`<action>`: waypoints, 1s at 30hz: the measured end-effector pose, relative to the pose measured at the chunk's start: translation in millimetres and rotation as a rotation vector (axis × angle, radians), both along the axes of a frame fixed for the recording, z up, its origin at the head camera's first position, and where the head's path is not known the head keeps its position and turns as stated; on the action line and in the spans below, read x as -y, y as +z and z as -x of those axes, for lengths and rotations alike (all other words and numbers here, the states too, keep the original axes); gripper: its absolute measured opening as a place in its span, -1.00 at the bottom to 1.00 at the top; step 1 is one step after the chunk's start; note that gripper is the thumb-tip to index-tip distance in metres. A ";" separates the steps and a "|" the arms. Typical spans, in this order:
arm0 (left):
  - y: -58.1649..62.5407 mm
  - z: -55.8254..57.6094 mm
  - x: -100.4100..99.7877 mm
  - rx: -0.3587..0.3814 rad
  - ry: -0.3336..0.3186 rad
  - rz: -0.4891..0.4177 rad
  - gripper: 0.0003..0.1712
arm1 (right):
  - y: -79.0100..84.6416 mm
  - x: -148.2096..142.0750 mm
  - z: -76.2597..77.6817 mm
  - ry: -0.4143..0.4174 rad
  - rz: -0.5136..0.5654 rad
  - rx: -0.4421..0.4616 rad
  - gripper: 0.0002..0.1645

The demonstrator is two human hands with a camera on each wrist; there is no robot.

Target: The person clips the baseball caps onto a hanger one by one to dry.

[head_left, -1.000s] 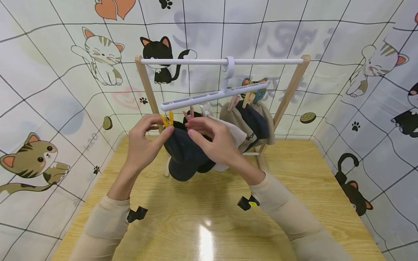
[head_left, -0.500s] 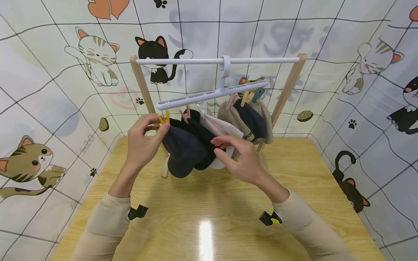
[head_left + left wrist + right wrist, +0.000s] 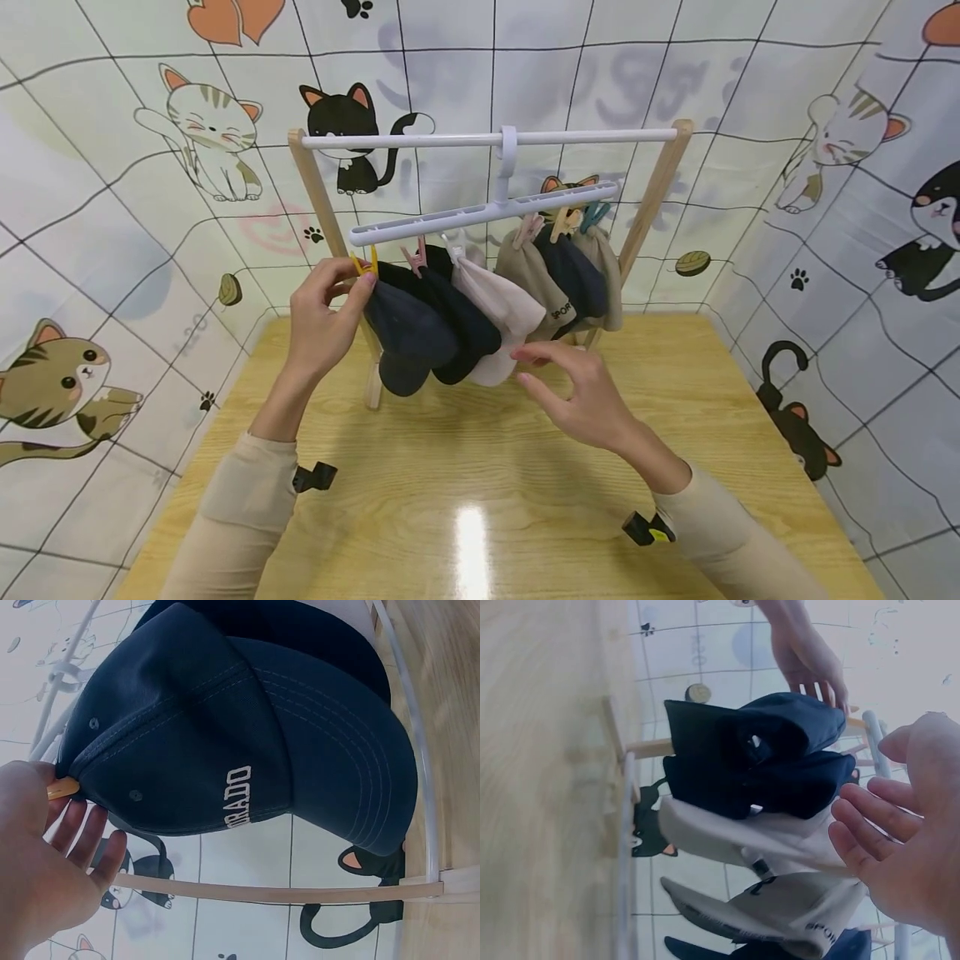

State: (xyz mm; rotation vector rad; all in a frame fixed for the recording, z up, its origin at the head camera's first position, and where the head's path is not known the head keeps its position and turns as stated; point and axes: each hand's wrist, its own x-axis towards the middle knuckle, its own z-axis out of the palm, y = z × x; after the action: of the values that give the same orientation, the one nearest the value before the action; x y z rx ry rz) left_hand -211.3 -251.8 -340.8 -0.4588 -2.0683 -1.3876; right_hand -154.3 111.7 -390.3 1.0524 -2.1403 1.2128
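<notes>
My left hand [image 3: 322, 321] pinches a yellow clothespin [image 3: 366, 263] between thumb and fingers, at the back of a navy baseball cap [image 3: 408, 329]. This cap hangs at the left end of a white hanger [image 3: 450, 222], and in the left wrist view its front shows pale lettering [image 3: 238, 796]. Beside it hang a dark cap [image 3: 467, 321] under a pink clothespin [image 3: 417, 258] and a white cap [image 3: 504, 302] under a white one. My right hand [image 3: 588, 398], fingers loosely spread and holding nothing, is near the white cap's brim; whether it touches is unclear.
The hanger hooks onto the white rail [image 3: 405, 142] of a wooden-legged rack and tilts down to the left. Farther right on it hang a beige cap [image 3: 528, 279] marked SPORT, a navy cap [image 3: 573, 275] and another beige cap. The rack stands on a wooden table [image 3: 420, 483].
My right hand has drawn away from the caps' clothespins, moving right and down. My left hand still pinches the yellow clothespin. The whole head view has shifted slightly.
</notes>
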 end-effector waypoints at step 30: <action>-6.2 27.8 3.5 -0.164 0.264 0.021 -0.61 | -52.4 -36.3 -8.7 -0.082 -0.267 -0.004 -0.53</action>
State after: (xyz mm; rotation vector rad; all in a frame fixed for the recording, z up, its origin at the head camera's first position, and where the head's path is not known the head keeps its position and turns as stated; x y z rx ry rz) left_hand -239.1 -255.3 -346.9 -0.2855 -1.9326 -1.1360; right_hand -145.6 148.0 -442.8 1.0599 -2.3650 0.9042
